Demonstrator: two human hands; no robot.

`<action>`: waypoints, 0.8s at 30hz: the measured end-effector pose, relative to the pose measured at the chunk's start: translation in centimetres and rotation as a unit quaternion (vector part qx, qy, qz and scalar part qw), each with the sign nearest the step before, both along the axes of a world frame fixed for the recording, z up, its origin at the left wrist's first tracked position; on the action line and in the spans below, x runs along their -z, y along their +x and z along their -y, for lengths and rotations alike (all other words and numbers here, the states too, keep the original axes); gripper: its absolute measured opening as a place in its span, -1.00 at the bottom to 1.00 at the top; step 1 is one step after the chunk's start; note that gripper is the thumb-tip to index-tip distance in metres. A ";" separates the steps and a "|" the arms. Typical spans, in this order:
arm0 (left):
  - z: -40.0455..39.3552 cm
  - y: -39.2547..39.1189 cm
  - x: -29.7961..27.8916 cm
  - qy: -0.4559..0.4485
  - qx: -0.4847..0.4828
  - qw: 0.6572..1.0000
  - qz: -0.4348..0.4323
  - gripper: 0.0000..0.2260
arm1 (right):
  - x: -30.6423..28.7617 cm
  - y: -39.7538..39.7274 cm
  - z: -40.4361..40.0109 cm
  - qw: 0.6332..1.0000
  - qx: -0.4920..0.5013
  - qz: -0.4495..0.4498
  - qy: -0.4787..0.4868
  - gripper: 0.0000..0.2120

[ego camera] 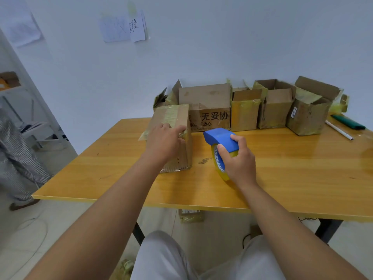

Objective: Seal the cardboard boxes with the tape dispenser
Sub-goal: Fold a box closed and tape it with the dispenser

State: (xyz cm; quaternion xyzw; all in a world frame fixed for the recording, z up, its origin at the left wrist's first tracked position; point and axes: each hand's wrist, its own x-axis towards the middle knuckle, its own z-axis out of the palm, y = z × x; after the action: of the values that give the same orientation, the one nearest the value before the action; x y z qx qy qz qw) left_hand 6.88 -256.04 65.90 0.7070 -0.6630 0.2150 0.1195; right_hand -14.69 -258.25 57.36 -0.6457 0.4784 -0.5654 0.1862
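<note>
Yellow wooden table (282, 178) against a white wall: the right hand (239, 158) grips the blue tape dispenser (220, 138) near the table's center, fingers curled round its roll. At its 9 o'clock, the left hand (165, 138) rests on a taped box (177, 116), fingers extended. More boxes (244, 112) line the wall at 12 to 2 o'clock.

Both bare forearms reach forward. The left hand (164, 141) lies palm-down with fingers extended, pressing the taped brown cardboard box (171, 126). The right hand (239, 160) curls around the blue-handled tape dispenser (219, 138).
</note>
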 end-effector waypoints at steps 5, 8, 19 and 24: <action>-0.3 0.2 0.3 -0.027 0.010 0.999 0.020 -0.65 | -0.1 0.0 -0.1 1.000 0.002 0.002 0.000 -0.61; -0.5 0.0 0.8 -0.053 -0.002 0.998 0.023 -0.69 | -0.1 0.0 -0.2 1.000 0.001 0.002 0.001 -0.62; -0.4 0.6 0.5 -0.054 0.025 0.998 0.004 -0.73 | -0.1 0.0 -0.2 1.000 0.003 0.001 -0.004 -0.61; -0.3 0.5 0.6 -0.054 0.029 0.998 0.005 -0.74 | -0.1 0.0 -0.3 1.000 0.001 0.001 -0.005 -0.61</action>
State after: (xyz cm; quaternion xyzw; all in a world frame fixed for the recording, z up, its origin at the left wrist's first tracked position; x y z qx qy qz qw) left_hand 7.34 -255.73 65.30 0.6787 -0.6717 0.2501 0.1604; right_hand -14.67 -257.97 57.43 -0.6452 0.4761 -0.5690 0.1826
